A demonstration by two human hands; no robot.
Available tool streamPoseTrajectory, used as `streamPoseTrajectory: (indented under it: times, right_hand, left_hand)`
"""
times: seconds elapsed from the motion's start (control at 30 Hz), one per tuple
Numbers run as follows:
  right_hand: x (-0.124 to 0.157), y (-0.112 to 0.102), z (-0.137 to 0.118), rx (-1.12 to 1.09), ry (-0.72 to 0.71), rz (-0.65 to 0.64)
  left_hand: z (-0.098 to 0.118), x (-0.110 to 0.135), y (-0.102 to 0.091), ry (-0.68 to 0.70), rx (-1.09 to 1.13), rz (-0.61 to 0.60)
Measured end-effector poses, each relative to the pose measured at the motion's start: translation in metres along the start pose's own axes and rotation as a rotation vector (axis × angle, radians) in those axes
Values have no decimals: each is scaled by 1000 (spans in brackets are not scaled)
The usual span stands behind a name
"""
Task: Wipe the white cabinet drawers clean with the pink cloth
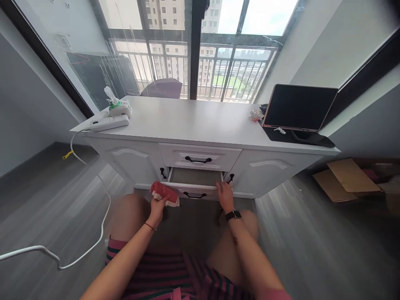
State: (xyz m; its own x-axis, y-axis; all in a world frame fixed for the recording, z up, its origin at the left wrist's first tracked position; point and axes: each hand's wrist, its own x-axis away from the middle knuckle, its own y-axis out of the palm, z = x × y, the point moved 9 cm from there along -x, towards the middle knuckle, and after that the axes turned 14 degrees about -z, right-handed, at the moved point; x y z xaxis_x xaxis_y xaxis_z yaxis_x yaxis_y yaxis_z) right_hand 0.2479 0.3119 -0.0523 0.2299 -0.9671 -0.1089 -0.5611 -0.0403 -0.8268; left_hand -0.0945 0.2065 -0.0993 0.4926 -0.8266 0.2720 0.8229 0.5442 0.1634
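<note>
You're apparently steadying the open lower drawer (195,177), right hand (225,195) loosely spread, left hand (158,208) pinching a red cloth (160,190) that likely needs lifting to clear its edge.

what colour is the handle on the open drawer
The handle on the open drawer is black; it shows best in the head view.

Bright daylight enters through the tall window (194,54), bleaching the sky (271,16) nearly white and leaving a soft sheen on the white cabinet top (193,118), while the open lower drawer (193,185) sits in gentler shade. Pale reflections streak the grey wood-grain floor (281,225). Wide-angle distortion stretches the edges, and the left knee (133,208) is blurred.
</note>
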Motion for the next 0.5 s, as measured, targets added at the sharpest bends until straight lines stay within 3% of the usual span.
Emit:
streamPoseTrajectory:
  times: [0.07, 0.17, 0.23, 0.3, 0.4, 0.5]
  right_hand:
    - [6, 18, -21, 47, -73, -87]
    - [16, 65, -48, 106, -183, -378]
    - [22, 93, -55, 129, -184, -534]
    - [21, 111, -56, 142, -136, -614]
    - [13, 124, -54, 141, -67, -651]
    - [3, 128, -52, 127, -9, -639]
  left_hand:
    - [8, 12, -1, -44, 52, -99]
    - [19, 27, -5, -160, 163, -257]
    - [28, 32, -17, -229, 201, -327]
    - [33, 31, -37, -295, 219, -332]
    - [29, 24, -72, -412, 277, -245]
    - [24, 17, -87, -448, 317, -202]
